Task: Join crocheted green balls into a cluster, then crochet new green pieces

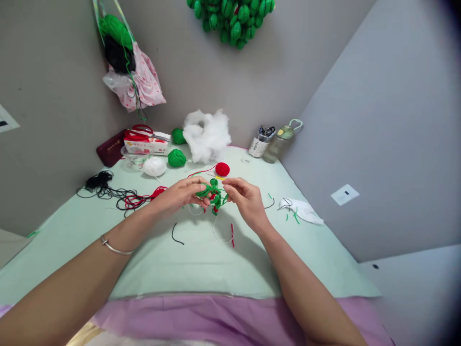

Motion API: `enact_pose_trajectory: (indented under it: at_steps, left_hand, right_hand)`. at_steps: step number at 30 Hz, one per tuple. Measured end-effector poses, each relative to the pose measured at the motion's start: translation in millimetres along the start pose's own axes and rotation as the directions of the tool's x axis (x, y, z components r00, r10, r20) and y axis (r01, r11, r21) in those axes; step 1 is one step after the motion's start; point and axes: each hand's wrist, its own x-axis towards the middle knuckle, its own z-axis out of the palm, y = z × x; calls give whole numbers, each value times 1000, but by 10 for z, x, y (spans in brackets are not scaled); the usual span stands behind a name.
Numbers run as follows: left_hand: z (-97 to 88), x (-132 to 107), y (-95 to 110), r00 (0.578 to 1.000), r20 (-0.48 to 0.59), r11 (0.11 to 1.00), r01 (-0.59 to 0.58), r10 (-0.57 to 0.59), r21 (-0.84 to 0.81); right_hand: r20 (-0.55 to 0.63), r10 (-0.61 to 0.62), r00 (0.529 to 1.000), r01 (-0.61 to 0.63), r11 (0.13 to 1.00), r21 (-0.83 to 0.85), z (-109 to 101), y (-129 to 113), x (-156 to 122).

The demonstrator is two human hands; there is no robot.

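Note:
My left hand (187,192) is closed around a small green crocheted piece (216,199) with red parts, held above the table. Close by on the right, my right hand (245,199) has thumb and forefinger pinched together. A green strand runs from the piece to these fingers; whether they also grip a small tool cannot be made out. Just behind the piece lies a ball of red yarn (222,169), with a small yellow thing (219,178) partly hidden in front of it. White yarn (220,240) trails on the table below the hands, touching a short red strand (232,235).
White stuffing (207,137), green yarn balls (176,158) and a white yarn ball (154,166) stand at the back. Red scissors (144,132) lie on a box (147,145). Tangled black yarn (99,180) is left; a bottle (279,144) and pen cup (258,145) stand back right.

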Motion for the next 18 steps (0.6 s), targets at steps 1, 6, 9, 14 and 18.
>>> enact_pose_trajectory:
  at_steps: [1,6,9,14,18]
  left_hand:
    - [11,-3,-4,1000,12,1000,-2,3,-12]
    - [51,-15,-18,997,73,999,0,3,-42]
    - [48,-12,-29,996,91,999,-3,7,-40]
    - [42,-11,-36,997,70,1000,-20,20,7]
    - [62,-14,-40,999,32,998,-1,-1,65]
  right_hand:
    - [7,10,1000,-10,1000,-2,0,0,2]
    - [236,139,962,-131,990,-49,-57,-13,13]
    - [345,176,922,-192,981,10,-102,9,37]
    - [246,176,953,-225,956,188,-135,55,83]
    - [80,180,981,-192,963,190,-124,25,83]
